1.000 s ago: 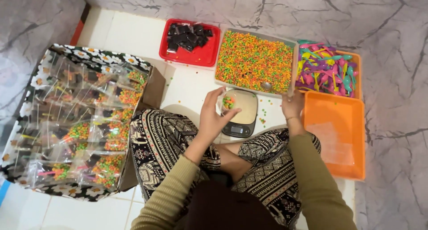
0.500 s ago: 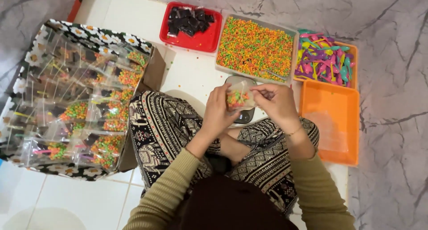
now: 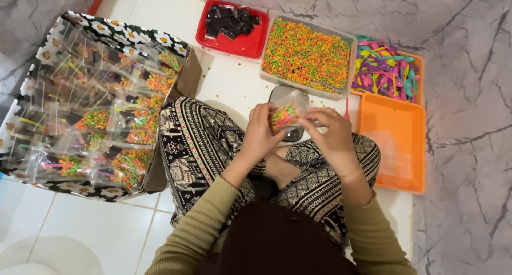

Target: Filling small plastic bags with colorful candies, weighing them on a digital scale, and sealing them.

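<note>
1. We grip a small clear bag (image 3: 284,116) of colourful candy between our left hand (image 3: 260,134) and right hand (image 3: 329,132), both closed on it, above our lap.
2. Just behind the bag, a scale (image 3: 288,99) stands on the floor.
3. Beyond it are the candy tray (image 3: 308,55), a red tray (image 3: 232,35) and an orange tray (image 3: 394,126); a box (image 3: 90,102) of filled bags is at our left.

Colours and patterns before you.
You see a red tray (image 3: 250,43), orange tray (image 3: 408,131), orange-green-yellow beads (image 3: 306,56), daisy-print black box (image 3: 130,34), black-and-white patterned trousers (image 3: 202,147), olive sleeves (image 3: 197,229).

Red tray of dark pieces (image 3: 232,23), colourful spoons (image 3: 385,70), floral box of filled bags (image 3: 90,102).
</note>
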